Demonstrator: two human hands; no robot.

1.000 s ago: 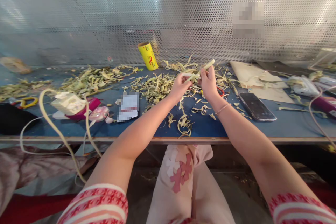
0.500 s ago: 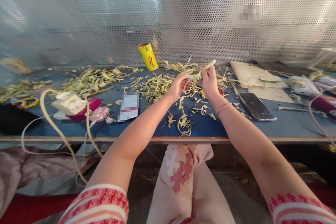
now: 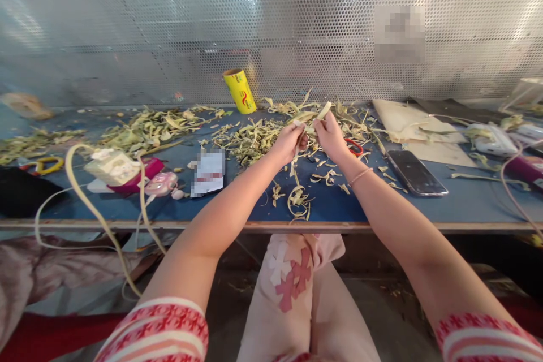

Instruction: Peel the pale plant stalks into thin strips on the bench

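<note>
Over the table, my left hand (image 3: 292,139) and my right hand (image 3: 330,134) are close together, both closed on a pale green strip of dried plant (image 3: 324,111). Its flat end sticks up past my right fingers, and a stretch of it spans the small gap between the hands. My left fingers pinch the other end; a thin piece hangs below them. Behind and beneath lies a heap of dried plant strips (image 3: 250,138). Red-handled scissors (image 3: 354,147) are partly hidden by my right wrist. Loose curled scraps (image 3: 299,201) lie nearer the table edge.
A yellow cardboard tube (image 3: 240,91) stands tilted at the back by the perforated metal panel (image 3: 271,22). A phone (image 3: 416,173) and tan paper sheets (image 3: 418,121) lie right. Left are a second plant pile (image 3: 146,131), a pale packet (image 3: 207,173), a cable (image 3: 91,206) and yellow-handled scissors (image 3: 48,166).
My right hand has moved left, bringing the strip with it, so the hands are closer together. The left fingers have curled in more tightly. More of the red scissor handle shows.
</note>
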